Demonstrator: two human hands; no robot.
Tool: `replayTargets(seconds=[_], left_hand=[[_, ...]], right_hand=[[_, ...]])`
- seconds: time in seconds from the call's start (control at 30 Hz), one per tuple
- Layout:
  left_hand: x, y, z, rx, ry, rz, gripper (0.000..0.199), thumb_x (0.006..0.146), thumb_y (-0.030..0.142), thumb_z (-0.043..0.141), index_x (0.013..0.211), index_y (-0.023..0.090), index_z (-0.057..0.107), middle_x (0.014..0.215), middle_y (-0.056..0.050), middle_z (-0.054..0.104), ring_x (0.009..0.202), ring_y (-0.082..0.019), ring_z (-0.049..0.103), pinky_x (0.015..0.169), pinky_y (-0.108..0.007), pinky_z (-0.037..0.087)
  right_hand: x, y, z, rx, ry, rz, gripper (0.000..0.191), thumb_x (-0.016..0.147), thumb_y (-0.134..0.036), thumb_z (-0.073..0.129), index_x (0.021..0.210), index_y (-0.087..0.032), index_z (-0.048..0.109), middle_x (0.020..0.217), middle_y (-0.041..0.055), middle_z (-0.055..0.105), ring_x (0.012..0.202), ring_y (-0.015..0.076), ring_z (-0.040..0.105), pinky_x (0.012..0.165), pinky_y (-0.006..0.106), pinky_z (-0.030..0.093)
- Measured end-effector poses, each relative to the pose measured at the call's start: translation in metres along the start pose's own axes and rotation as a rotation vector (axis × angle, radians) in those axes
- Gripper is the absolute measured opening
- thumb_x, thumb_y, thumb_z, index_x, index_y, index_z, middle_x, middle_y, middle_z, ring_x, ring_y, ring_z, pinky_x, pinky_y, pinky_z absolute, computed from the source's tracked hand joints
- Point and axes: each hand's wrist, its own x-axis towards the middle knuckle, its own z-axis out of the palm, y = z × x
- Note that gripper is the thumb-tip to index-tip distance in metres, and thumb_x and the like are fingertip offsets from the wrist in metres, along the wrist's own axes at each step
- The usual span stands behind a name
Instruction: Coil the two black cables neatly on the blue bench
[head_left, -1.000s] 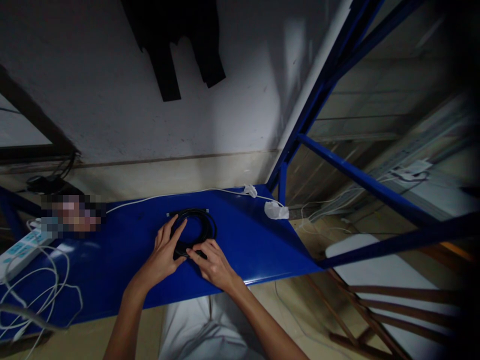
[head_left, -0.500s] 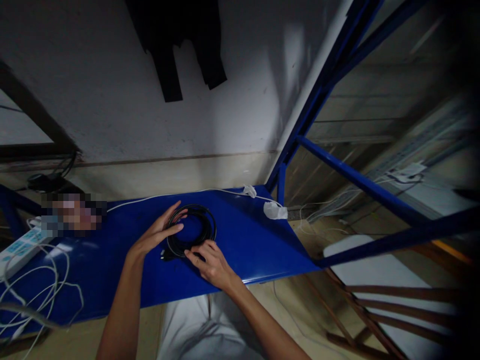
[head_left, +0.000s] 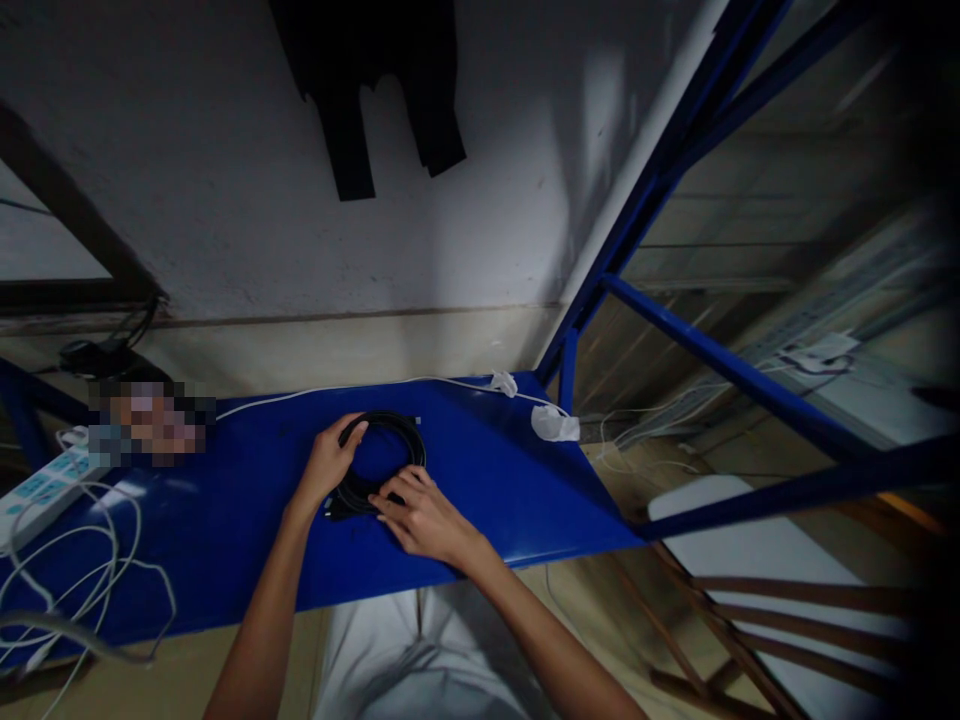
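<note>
A coiled black cable [head_left: 411, 432] forms a ring over the blue tabletop [head_left: 495, 480]. One dark connector end [head_left: 339, 510] shows at its lower left. My left hand [head_left: 334, 455] is closed around the ring's upper left side, thumb on top and fingers behind. At the lower right of the ring, my right hand [head_left: 420, 512] grips the cable loops between thumb and fingers. A small light-coloured tip [head_left: 418, 421] shows at the coil's upper right; I cannot tell what it is.
A white power strip [head_left: 45, 490] and tangled white cord [head_left: 112, 570] lie at the left, beside a blurred patch. Another white cord [head_left: 315, 388] runs along the back edge to white wrapped lumps [head_left: 553, 423]. Blue frame bars [head_left: 720, 360] and a wooden chair [head_left: 750, 540] stand at right.
My left hand has gone from spread fingers beside the coil to a closed grip on it. The right hand stays on the lower right of the coil, its fingers slightly shifted.
</note>
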Motion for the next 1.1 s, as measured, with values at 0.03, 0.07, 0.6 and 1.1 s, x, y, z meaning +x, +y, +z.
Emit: replayTargets(seconds=[0.03,0.07,0.6,1.1], left_hand=[[0.0,0.0,0.0,-0.001,0.015,0.012,0.051,0.103,0.061,0.058,0.129,0.02,0.074,0.115,-0.01,0.079,0.104,-0.026,0.073,0.096,-0.036,0.054],[-0.001,0.001,0.001,0.0,0.023,0.022,0.051,0.104,0.06,0.056,0.128,0.02,0.075,0.117,-0.01,0.079,0.107,-0.026,0.072,0.098,-0.036,0.053],[0.006,-0.002,0.005,-0.027,0.015,-0.012,0.051,0.106,0.058,0.053,0.126,0.019,0.078,0.092,-0.005,0.077,0.085,-0.021,0.07,0.084,-0.031,0.054],[0.018,-0.017,-0.021,0.059,0.134,0.07,0.047,0.109,0.054,0.047,0.121,0.021,0.078,0.117,-0.01,0.077,0.114,-0.026,0.07,0.11,-0.04,0.05]], right_hand=[[0.004,0.004,-0.005,0.026,-0.006,-0.004,0.035,0.103,-0.037,0.072,0.134,-0.02,0.071,0.115,0.0108,0.071,0.111,0.0255,0.064,0.106,0.047,0.051],[0.009,0.009,-0.01,0.053,0.003,-0.001,0.042,0.1,-0.046,0.075,0.133,-0.02,0.072,0.117,0.0112,0.07,0.113,0.0264,0.064,0.106,0.048,0.051],[0.06,0.104,0.015,0.472,0.319,0.472,0.025,0.099,-0.038,0.077,0.118,-0.022,0.078,0.11,0.0072,0.078,0.101,0.0221,0.071,0.094,0.036,0.055],[0.077,0.107,0.008,0.517,0.243,0.361,0.026,0.105,-0.04,0.065,0.12,-0.024,0.08,0.121,0.007,0.082,0.11,0.0263,0.077,0.105,0.042,0.056]])
